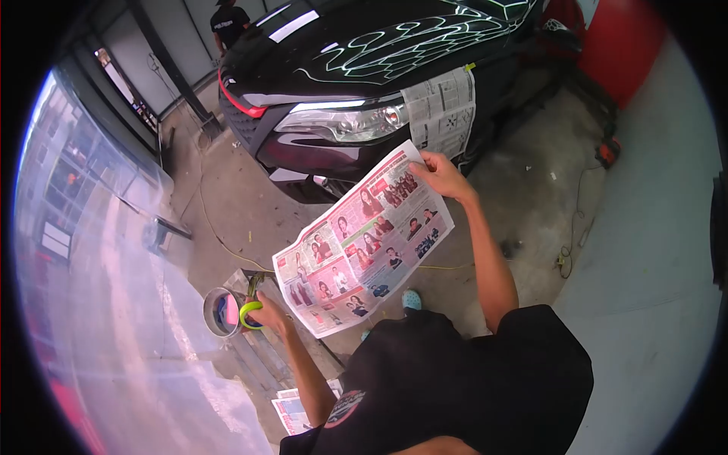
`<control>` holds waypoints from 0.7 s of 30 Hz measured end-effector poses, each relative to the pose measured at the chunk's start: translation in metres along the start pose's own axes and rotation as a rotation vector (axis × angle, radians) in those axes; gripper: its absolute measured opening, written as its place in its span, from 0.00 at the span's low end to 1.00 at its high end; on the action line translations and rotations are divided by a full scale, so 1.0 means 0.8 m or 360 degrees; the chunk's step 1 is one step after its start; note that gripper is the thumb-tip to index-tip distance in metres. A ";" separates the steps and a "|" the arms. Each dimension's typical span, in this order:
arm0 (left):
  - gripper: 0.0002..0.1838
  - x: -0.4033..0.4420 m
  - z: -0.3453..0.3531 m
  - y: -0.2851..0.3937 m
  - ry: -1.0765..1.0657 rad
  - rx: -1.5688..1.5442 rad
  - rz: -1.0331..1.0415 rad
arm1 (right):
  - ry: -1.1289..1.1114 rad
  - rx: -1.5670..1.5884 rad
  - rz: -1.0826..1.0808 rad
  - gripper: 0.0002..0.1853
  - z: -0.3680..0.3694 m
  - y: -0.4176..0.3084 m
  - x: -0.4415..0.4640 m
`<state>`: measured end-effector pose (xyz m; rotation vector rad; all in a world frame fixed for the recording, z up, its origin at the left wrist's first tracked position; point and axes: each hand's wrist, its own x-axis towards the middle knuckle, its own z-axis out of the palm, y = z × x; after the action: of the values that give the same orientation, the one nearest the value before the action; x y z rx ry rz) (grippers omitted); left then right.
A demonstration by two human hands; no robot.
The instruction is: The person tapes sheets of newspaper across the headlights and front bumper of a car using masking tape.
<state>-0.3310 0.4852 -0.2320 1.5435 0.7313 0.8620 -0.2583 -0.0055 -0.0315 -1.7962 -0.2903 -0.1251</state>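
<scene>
1. Right hand [444, 176]: thumb and fingers closed in a pinch on the upper right corner of a printed newspaper sheet [364, 243].
2. Left hand [267, 312]: fingers curled around a yellow-green tape roll [243, 314], beside the sheet's lower left edge; whether it also grips the paper cannot be told.
3. The newspaper sheet, spread at a slant between the two forearms, in front of the car; its visible face carries rows of small portraits and pink headings.
4. Round metal bowl [206, 312], just beyond the tape roll, containing pink and dark items too small to identify.
5. Slatted wooden bench [256, 362] below the left hand; further folded newspapers [292, 415] lie near the left forearm.
6. Light-blue clog [412, 299] on the concrete floor [523, 227], below the sheet.
7. Black car [303, 155], front corner facing the person; a clear headlight [349, 121] adjoins a hanging newspaper covering [441, 110], with yellow-green tape [470, 67] at its upper corner.
8. Co-worker [229, 26] in a dark shirt, standing beyond the car.
</scene>
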 end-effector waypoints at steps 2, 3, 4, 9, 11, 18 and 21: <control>0.22 0.001 0.037 0.038 0.0097 0.0022 0.0270 | -0.0092 -0.0066 -0.0138 0.17 -0.012 -0.015 0.016; 0.22 0.002 0.058 0.061 -0.0143 -0.0209 0.0220 | -0.0143 -0.0088 -0.0156 0.17 -0.020 -0.024 0.026; 0.22 0.002 0.077 0.084 -0.0379 -0.0437 0.0166 | -0.0198 -0.0110 -0.0171 0.17 -0.026 -0.033 0.033; 0.23 -0.083 0.156 0.254 -0.1387 -0.0423 0.0445 | -0.0461 -0.0420 -0.0222 0.20 -0.048 -0.070 0.059; 0.25 -0.103 0.189 0.280 -0.1688 -0.0448 0.0638 | -0.0521 -0.0419 -0.0233 0.20 -0.053 -0.075 0.064; 0.17 -0.125 0.227 0.312 -0.2188 -0.0120 0.0645 | -0.0681 -0.0316 -0.0363 0.20 -0.064 -0.086 0.069; 0.12 -0.128 0.221 0.318 -0.2038 -0.0062 0.0664 | -0.0778 -0.0345 -0.0198 0.21 -0.086 -0.071 0.068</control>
<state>-0.2391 0.2698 -0.0043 1.8341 -0.5426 0.0325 -0.2162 -0.0525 0.0516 -2.0084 -0.7610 0.2073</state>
